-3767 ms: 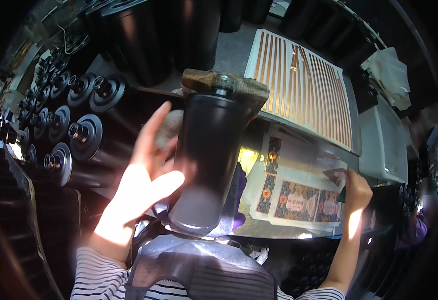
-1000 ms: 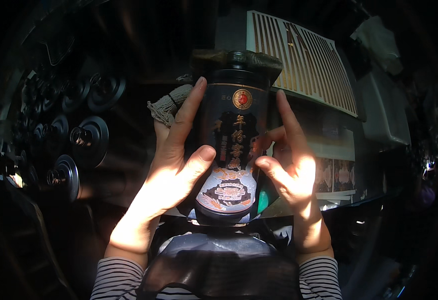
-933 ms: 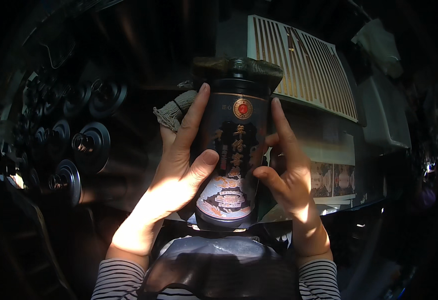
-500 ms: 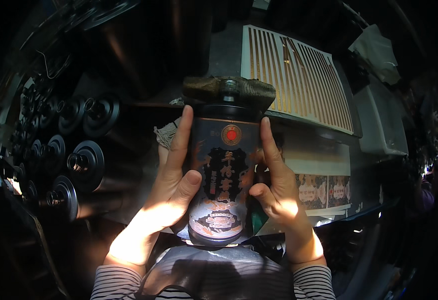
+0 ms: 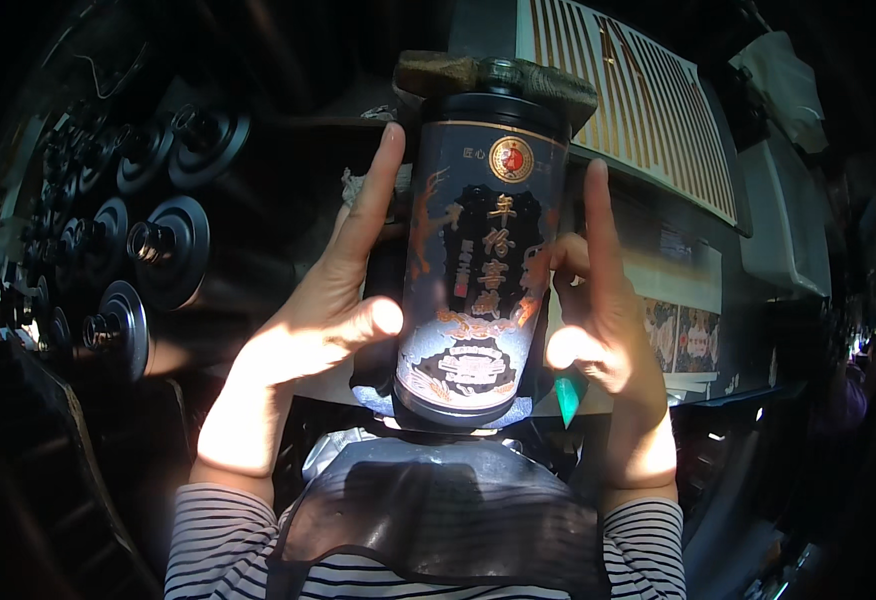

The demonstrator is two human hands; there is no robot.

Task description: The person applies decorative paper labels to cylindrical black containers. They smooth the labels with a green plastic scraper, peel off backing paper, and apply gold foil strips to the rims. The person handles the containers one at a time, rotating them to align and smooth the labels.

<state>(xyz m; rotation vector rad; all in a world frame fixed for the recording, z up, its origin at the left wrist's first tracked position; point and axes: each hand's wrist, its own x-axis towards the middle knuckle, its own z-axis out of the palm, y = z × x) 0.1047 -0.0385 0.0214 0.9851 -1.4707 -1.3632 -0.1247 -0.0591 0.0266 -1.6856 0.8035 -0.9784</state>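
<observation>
A large black bottle (image 5: 483,270) with a dark label, copper ornament and a red-and-gold round seal lies in front of me. Its base faces my apron, and its neck lies in a notched wooden block (image 5: 568,95). Along its left side my left hand (image 5: 323,290) is open, fingers stretched out and thumb apart, holding nothing. My right hand (image 5: 608,310) is on the right side with its index finger straight and the other fingers curled. A green pointed piece (image 5: 567,398) sticks out below its thumb, apparently held in the curled fingers. Both hands stand slightly off the label.
Several black bottles (image 5: 173,250) lie at the left, necks toward me. A white sheet with gold strips (image 5: 648,110) lies at the far right, with printed labels (image 5: 693,335) nearer. A pale tray (image 5: 783,225) stands further right. A grey cloth (image 5: 363,185) lies behind my left hand.
The bottle, block and surroundings appear higher in view. Both hands have come away from the bottle's sides, leaving wider gaps. The green piece has moved along with my right hand.
</observation>
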